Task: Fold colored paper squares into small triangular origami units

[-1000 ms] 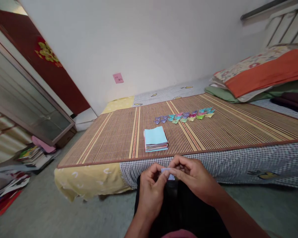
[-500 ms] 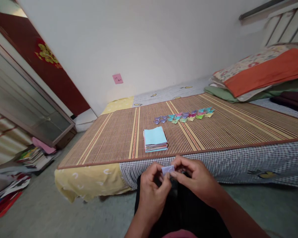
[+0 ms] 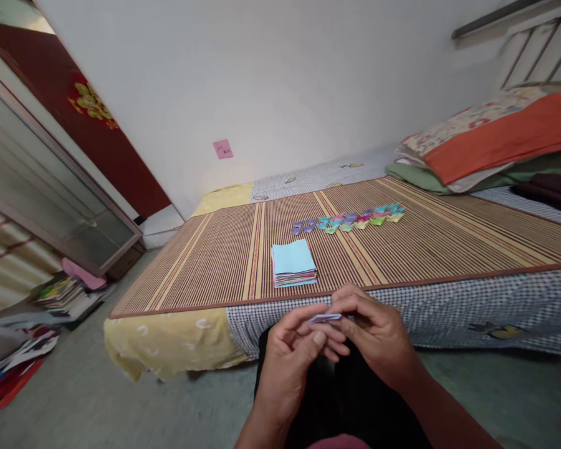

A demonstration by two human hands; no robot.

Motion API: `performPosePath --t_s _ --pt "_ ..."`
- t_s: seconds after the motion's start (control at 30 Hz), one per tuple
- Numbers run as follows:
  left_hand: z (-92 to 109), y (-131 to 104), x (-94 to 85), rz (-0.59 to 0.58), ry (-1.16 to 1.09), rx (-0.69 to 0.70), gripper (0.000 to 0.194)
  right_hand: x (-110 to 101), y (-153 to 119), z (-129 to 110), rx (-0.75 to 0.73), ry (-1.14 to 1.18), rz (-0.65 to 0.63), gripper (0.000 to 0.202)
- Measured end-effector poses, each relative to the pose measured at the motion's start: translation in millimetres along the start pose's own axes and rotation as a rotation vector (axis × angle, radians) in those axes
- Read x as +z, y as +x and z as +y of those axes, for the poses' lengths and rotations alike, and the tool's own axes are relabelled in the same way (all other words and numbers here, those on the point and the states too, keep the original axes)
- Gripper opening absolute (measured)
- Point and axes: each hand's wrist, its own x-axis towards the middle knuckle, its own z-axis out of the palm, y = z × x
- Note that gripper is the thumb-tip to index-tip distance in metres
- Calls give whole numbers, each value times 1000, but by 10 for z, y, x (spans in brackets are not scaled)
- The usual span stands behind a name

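A small folded piece of lavender paper (image 3: 325,318) is tilted nearly edge-on above my lap, at the front edge of the bed. My right hand (image 3: 371,333) pinches its right end between thumb and fingers. My left hand (image 3: 295,349) is close against its left side, fingers stretched out and thumb apart, not closed on it. Just beyond the hands lies a stack of coloured paper sheets (image 3: 293,265) with a light blue one on top. Farther back, several small folded paper pieces (image 3: 348,219) in purple, teal, pink, green and yellow form two rows.
A striped bamboo mat (image 3: 206,268) covers the bed, over a checked and yellow sheet (image 3: 177,340). Folded bedding with an orange band (image 3: 505,134) is piled at the right. A pink note (image 3: 223,149) is on the wall. Books (image 3: 63,296) lie on the left.
The lavender paper has tipped from facing me to nearly edge-on and shifted slightly right. My left hand has loosened its pinch and spread its fingers; my right hand keeps hold.
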Motion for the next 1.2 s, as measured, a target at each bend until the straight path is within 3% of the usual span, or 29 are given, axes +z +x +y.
performPosePath --t_s 0.37,0.7,0.97,1.2 --pt "-11 17 -12 66 -28 26 21 -5 11 -84 -199 -237 10 25" --pt "55 1 -111 112 279 107 19 -122 -35 -160 -120 -174 -106 26" --pt "75 11 -64 139 252 72 26 -60 -26 -146 -24 -121 -94 12" --pt "108 -5 -86 167 334 106 18 30 -59 -156 111 -8 -92 12"
